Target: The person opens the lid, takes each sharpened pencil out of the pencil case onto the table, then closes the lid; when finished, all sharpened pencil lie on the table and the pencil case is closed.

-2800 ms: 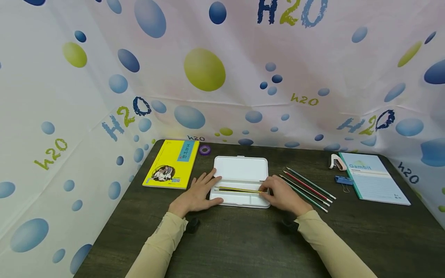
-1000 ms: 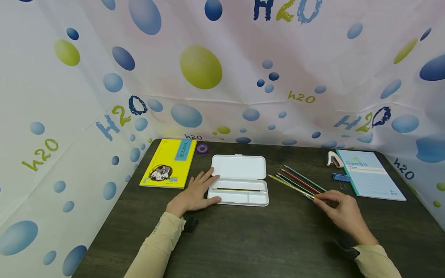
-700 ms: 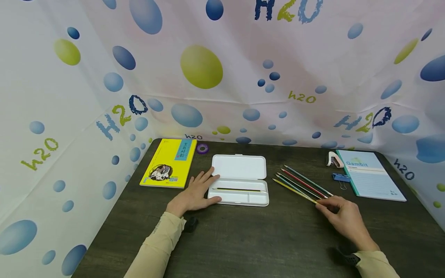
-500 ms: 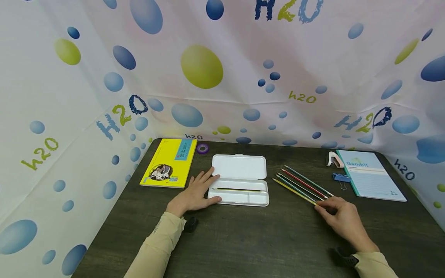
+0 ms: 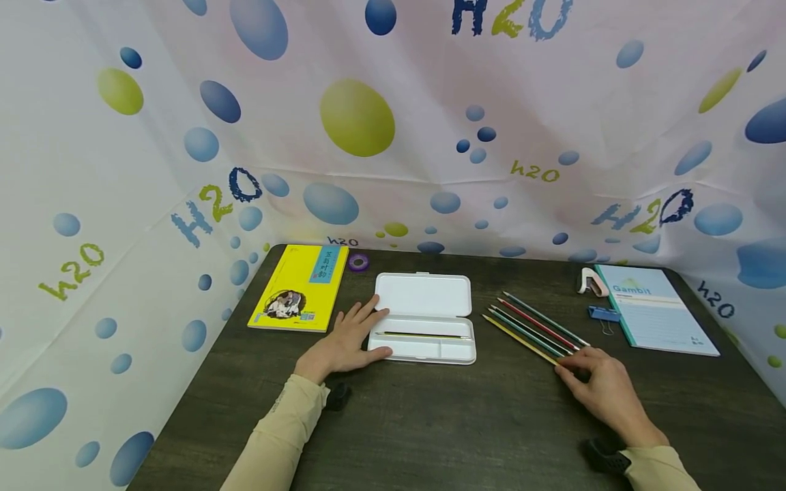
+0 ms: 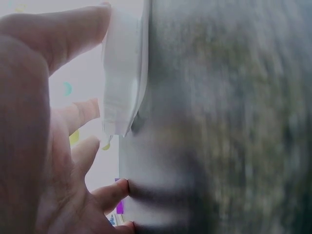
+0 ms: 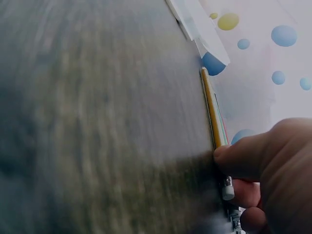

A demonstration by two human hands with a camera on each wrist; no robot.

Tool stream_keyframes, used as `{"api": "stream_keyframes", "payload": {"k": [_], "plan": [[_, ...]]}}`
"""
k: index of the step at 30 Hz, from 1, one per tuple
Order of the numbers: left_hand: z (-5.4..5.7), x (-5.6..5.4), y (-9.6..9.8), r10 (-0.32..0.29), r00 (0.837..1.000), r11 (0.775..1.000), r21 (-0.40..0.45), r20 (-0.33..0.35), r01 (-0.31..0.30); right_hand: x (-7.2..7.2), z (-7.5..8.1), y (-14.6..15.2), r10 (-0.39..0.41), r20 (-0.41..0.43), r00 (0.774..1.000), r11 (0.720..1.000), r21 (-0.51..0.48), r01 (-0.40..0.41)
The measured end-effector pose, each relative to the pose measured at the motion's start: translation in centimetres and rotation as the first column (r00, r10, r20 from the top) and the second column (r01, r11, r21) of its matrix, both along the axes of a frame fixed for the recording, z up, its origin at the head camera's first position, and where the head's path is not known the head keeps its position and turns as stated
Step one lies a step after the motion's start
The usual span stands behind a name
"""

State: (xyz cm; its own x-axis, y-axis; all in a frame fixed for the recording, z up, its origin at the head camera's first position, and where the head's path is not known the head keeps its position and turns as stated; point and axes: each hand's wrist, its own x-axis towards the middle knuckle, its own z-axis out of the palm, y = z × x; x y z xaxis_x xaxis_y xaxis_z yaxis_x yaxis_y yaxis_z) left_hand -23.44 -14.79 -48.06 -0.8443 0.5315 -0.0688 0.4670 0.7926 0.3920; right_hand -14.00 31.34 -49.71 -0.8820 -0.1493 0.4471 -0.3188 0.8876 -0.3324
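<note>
The left hand [image 5: 345, 341], fingers spread, rests at the left edge of an open white pencil case [image 5: 424, 296]; in the left wrist view its thumb touches the case wall [image 6: 124, 73]. A dark, yellow-striped pencil [image 5: 424, 335] lies in the case's long compartment. At the right, the right hand [image 5: 604, 389] pinches a yellow pencil [image 5: 518, 339] near its rear end. That pencil lies alongside several green and red pencils [image 5: 540, 320], with its tip toward the case. The right wrist view shows the thumb on the yellow pencil [image 7: 214, 109] just above its white eraser.
A yellow book [image 5: 301, 286] lies at the back left beside a purple tape roll [image 5: 359, 262]. Back right are a white and pink stapler-like item [image 5: 592, 281], a blue binder clip [image 5: 604, 314] and a notebook [image 5: 660, 310]. A patterned cloth backdrop [image 5: 430, 88] rises behind the dark table [image 5: 454, 429].
The right hand has carried the yellow pencil out of the case to the right and lowered it beside the other pencils. Its rear end has since swung slightly nearer. The left hand has stayed put.
</note>
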Motion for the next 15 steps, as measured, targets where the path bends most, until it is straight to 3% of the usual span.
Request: {"api": "stream_keyframes", "payload": {"k": [15], "plan": [[-0.04, -0.13, -0.09, -0.01, 1.0, 1.0, 0.004, -0.002, 0.01, -0.02, 0.07, -0.08, -0.002, 0.011, 1.0, 1.0, 0.016, 0.002]]}}
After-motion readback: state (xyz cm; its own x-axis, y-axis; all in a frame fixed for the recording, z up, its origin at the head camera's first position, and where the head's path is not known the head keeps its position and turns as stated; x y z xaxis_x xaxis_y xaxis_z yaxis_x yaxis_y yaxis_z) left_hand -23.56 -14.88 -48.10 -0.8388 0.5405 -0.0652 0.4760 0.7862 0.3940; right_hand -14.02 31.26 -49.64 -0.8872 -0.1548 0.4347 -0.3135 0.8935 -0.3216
